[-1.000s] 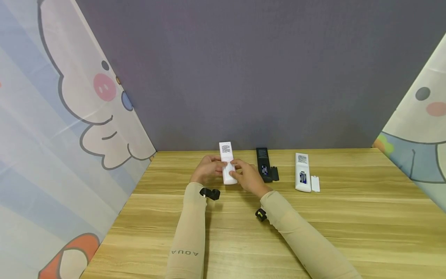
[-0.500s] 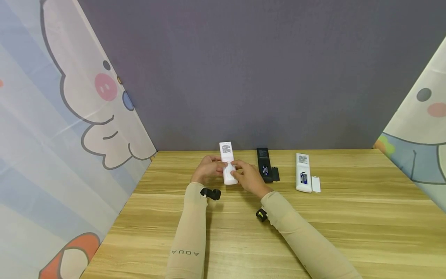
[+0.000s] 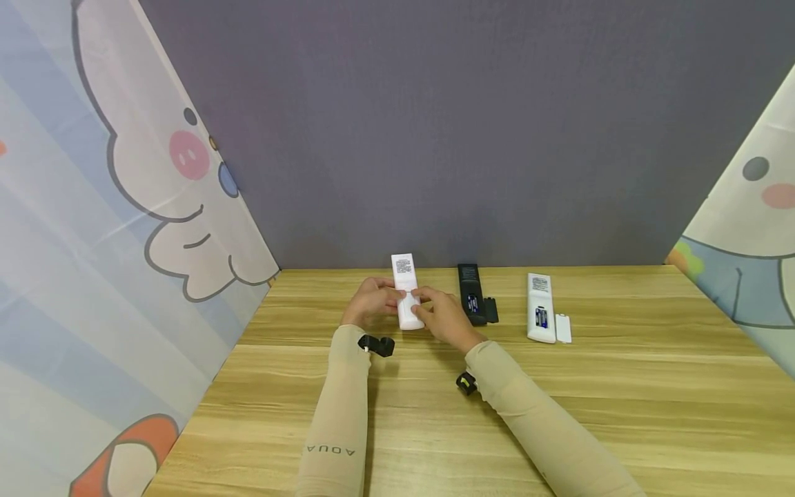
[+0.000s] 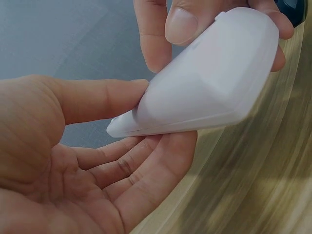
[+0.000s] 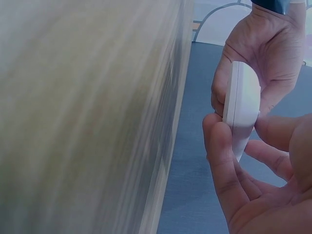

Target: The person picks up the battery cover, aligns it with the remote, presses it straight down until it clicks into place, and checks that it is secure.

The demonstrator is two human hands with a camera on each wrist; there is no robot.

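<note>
A white remote control (image 3: 406, 279) is held above the table with its labelled back toward the head camera. My left hand (image 3: 370, 301) grips its left side, thumb on the back and fingers beneath, as the left wrist view shows the remote (image 4: 214, 73) between them. From the right, my right hand (image 3: 447, 317) pinches the same remote near its middle. In the right wrist view, the remote (image 5: 246, 97) shows its side seam, with that hand's fingers on one face and thumb on the other. Fingers partly hide the battery cover area.
A black remote (image 3: 468, 279) lies to the right with batteries visible in its compartment, its black cover (image 3: 491, 310) beside it. Farther right, a second white remote (image 3: 538, 298) also shows batteries, next to its white cover (image 3: 563, 328). A grey panel (image 3: 466, 138) stands behind the wooden table (image 3: 422, 428).
Both hands keep their grip on the white remote, nearly still. The whole scene shifts very slightly in the head view.
</note>
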